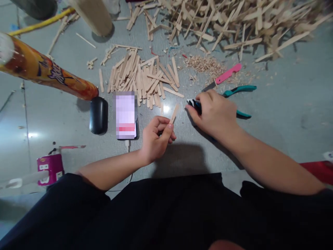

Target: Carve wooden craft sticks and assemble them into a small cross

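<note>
My left hand [158, 138] is closed, pinching a flat wooden craft stick [174, 114] between thumb and fingers. The stick points up and away from me. To its right, my right hand [214, 109] is curled over the dark head of a pair of pliers [240, 89]. Their teal handles stick out beyond the hand, spread apart; the hand hides the middle of the tool. A pink-handled knife [229, 73] lies just past the right hand, its blade toward my fingers. Beyond my left hand is a loose pile of craft sticks [140, 78].
Crossed sticks [234, 24] heap at the back right, near wood shavings [206, 66]. At left are a lit phone [126, 114] on a cable, a black case [99, 115], an orange tube-shaped package [57, 74] and a purple power socket box [50, 168].
</note>
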`<action>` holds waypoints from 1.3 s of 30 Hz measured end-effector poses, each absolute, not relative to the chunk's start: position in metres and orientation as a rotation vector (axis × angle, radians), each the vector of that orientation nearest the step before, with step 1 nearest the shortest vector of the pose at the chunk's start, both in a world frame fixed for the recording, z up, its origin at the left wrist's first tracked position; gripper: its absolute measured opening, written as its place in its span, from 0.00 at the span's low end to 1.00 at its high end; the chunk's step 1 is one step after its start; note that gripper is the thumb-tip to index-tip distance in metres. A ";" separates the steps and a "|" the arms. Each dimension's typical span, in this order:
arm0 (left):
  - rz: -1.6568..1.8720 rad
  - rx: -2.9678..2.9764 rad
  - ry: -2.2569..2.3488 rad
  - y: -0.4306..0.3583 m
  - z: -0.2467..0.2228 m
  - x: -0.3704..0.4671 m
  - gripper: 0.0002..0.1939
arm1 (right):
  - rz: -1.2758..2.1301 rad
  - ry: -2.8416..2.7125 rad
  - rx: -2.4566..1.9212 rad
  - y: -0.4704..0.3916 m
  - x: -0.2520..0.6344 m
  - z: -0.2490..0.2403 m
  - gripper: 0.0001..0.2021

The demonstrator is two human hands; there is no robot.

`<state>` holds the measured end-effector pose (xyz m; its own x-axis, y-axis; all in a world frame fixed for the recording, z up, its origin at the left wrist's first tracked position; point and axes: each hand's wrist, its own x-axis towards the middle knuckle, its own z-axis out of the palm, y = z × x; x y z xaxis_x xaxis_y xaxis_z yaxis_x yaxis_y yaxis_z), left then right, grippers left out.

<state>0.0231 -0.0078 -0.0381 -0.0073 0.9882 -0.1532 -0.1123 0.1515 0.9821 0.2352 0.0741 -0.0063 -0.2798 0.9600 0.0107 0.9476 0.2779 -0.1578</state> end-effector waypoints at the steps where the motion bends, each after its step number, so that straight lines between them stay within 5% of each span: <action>1: 1.161 0.994 1.203 -0.007 -0.038 0.024 0.16 | 0.139 -2.453 -1.778 0.076 0.234 -0.006 0.22; 22: 1.214 0.955 1.178 0.000 -0.040 0.026 0.14 | 0.273 -2.686 -1.562 0.137 0.209 0.011 0.10; 29: 1.243 0.949 1.244 0.000 -0.035 0.029 0.17 | 1.385 -1.796 -1.215 0.079 0.240 0.033 0.12; 39: 1.244 0.975 1.307 0.000 -0.029 0.028 0.18 | 1.540 -1.644 -1.124 0.039 0.232 0.020 0.06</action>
<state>0.0279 0.0003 -0.0294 -0.1312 0.9809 -0.1434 -0.0950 0.1315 0.9868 0.2322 0.0393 0.0200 -0.4502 0.8858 -0.1128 0.1705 -0.0387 -0.9846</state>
